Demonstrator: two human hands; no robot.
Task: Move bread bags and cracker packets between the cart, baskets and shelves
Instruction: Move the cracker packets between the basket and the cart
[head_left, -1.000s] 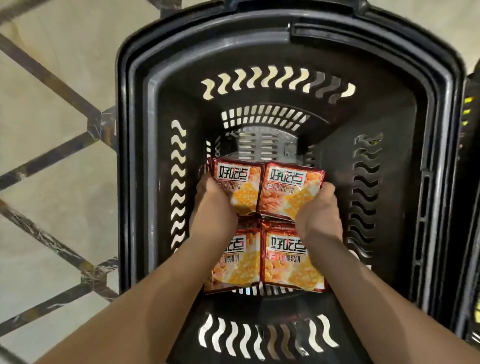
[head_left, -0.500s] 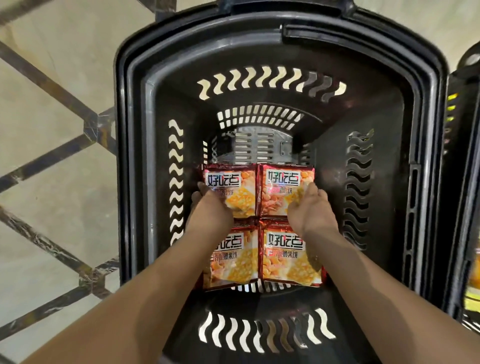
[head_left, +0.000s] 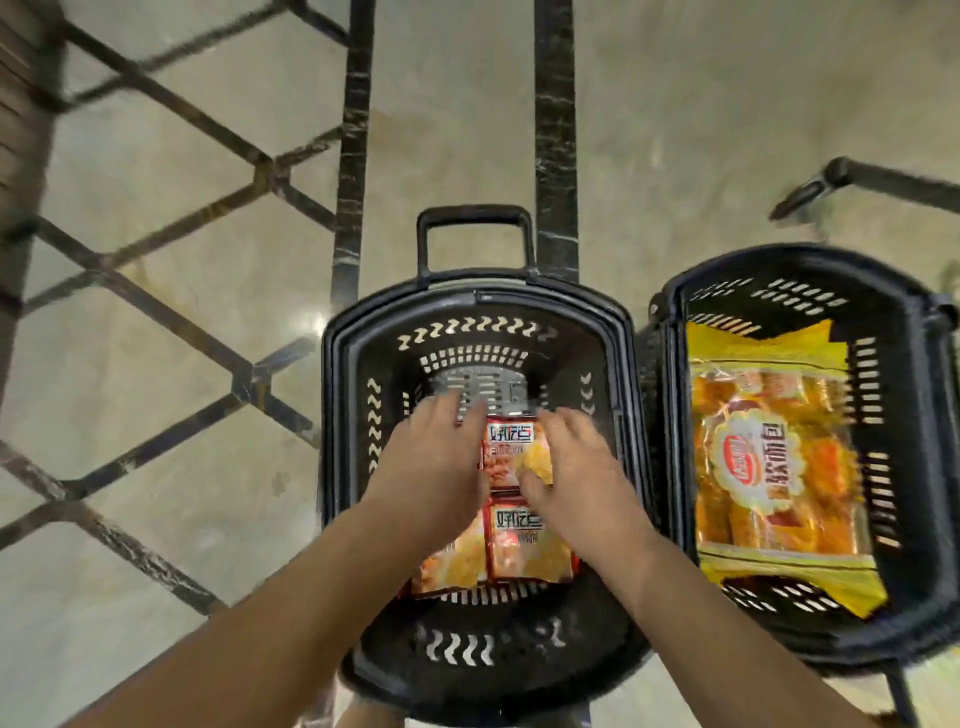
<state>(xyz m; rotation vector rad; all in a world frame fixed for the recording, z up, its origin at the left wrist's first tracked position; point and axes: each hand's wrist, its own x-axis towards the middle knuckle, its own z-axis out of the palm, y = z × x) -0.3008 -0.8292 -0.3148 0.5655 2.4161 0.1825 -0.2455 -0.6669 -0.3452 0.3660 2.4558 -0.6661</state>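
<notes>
Our left hand (head_left: 434, 467) and right hand (head_left: 571, 467), fingers spread flat, hover over red cracker packets (head_left: 524, 540) lying in the black basket (head_left: 343, 415); a bread bag (head_left: 774, 467) fills the neighbouring basket (head_left: 930, 364).

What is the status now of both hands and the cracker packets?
Left hand and right hand open, palms down over cracker packets. Packets lie flat in left basket. Bread bag in right basket. Nothing in the way.

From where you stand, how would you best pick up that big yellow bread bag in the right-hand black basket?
Probably from above: the yellow bread bag lies flat, filling the right black plastic basket. Pinch its crimped near end, where the film looks empty.
</notes>
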